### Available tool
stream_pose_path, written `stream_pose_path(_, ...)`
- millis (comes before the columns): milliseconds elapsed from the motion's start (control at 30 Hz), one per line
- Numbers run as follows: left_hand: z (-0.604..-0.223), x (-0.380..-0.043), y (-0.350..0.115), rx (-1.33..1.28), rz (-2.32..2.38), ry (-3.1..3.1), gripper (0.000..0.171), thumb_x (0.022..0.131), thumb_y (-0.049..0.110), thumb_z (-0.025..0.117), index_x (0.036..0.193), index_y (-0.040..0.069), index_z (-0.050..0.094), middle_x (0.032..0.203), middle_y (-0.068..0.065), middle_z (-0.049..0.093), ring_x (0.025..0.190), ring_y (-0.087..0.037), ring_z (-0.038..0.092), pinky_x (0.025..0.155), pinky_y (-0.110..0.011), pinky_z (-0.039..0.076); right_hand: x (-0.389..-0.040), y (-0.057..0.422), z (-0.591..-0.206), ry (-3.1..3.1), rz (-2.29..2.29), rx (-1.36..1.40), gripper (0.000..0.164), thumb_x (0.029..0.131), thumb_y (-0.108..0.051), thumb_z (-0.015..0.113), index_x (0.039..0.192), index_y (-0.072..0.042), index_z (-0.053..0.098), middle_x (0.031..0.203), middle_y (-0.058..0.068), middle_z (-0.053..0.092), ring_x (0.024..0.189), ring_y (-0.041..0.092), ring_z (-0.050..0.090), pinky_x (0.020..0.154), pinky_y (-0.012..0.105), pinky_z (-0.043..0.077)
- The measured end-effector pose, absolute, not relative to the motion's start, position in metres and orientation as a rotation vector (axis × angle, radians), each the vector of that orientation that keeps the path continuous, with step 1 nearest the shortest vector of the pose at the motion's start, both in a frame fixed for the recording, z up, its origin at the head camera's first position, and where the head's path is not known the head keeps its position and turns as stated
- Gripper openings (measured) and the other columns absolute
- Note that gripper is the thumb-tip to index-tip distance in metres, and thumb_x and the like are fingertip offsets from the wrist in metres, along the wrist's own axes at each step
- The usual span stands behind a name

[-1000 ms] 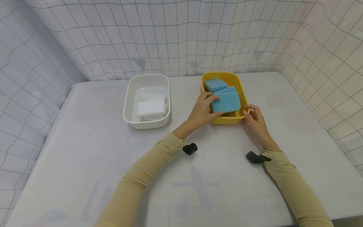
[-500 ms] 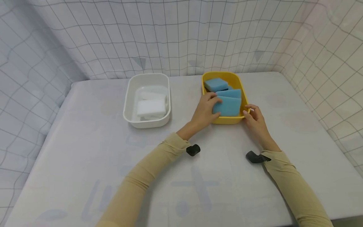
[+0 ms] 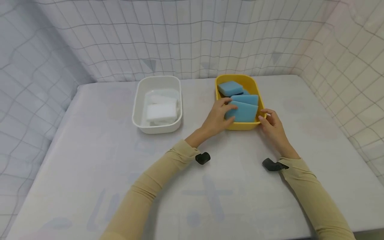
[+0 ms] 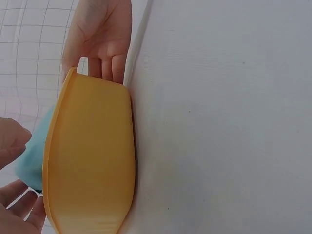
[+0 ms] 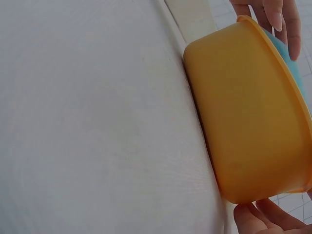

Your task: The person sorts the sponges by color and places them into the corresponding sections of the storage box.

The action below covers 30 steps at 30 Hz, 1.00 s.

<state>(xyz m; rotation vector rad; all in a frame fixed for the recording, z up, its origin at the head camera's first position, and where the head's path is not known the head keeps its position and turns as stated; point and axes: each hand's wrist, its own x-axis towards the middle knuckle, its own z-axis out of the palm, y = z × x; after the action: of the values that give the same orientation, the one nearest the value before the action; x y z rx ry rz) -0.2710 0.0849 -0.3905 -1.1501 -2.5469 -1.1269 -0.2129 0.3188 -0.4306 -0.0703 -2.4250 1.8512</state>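
Observation:
Inside the yellow plastic tub lie several blue sponges. My left hand reaches over the tub's left side and grips the nearest sponge, thumb in front and fingers over its top. In the left wrist view that sponge tilts up above the rim, a dark edge along its bottom. My right hand pinches the tub's front right corner between thumb and fingers. Behind the held sponge leans a second sponge; a third sponge lies toward the back.
To the left stands a white tub with several white sponge-like blocks in it. Both tubs sit near the back of a table with a pale cloth. Grid-patterned curtains hang behind and at both sides.
The held sponge has shifted slightly right and toward me, and now leans apart from the one behind it. My left hand moved along with it; my right hand keeps its hold on the tub.

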Motion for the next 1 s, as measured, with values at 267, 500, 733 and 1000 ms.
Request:
stream_pose_path(267,-0.393,-0.264,0.071,-1.120,-1.172,-2.546,0.039,0.087,0.014,0.064,0.125,0.009,0.058,0.142,-0.017,0.039,0.131,-0.030,0.036,0.109,-0.041,0.035,-0.211,0.323,-0.428,-2.461,1.730,-0.037,0.033,0.098,-0.029,0.047,0.129,-0.019,0.042,0.112,-0.004,0.048,0.092,0.001,0.046,0.076,0.006,0.040)
stream_pose_path(500,-0.389,-0.261,0.047,-1.075,-1.164,-2.544,0.038,0.088,0.013,0.063,0.125,0.009,0.057,0.142,-0.015,0.040,0.134,-0.029,0.035,0.111,-0.043,0.033,-0.208,0.329,-0.421,-2.448,1.746,0.001,0.036,0.097,-0.030,0.048,0.130,-0.018,0.040,0.136,0.017,0.040,0.108,-0.004,0.046,0.085,0.002,0.040)
stream_pose_path(733,-0.388,-0.262,0.023,-0.981,-1.130,-2.567,0.037,0.089,0.012,0.061,0.126,0.009,0.057,0.141,-0.013,0.042,0.133,-0.030,0.036,0.110,-0.043,0.034,-0.211,0.336,-0.416,-2.505,1.674,0.008,0.046,0.098,-0.029,0.047,0.139,-0.012,0.034,0.145,0.023,0.033,0.121,0.004,0.044,0.087,0.000,0.038)
stream_pose_path(1000,-0.384,-0.260,-0.021,-0.844,-1.078,-2.606,0.038,0.089,0.012,0.060,0.126,0.008,0.056,0.140,-0.015,0.042,0.133,-0.032,0.035,0.109,-0.046,0.033,-0.219,0.333,-0.408,-2.601,1.478,0.009,0.055,0.098,-0.031,0.048,0.142,-0.002,0.032,0.147,0.021,0.035,0.137,0.035,0.035,0.099,0.006,0.036)
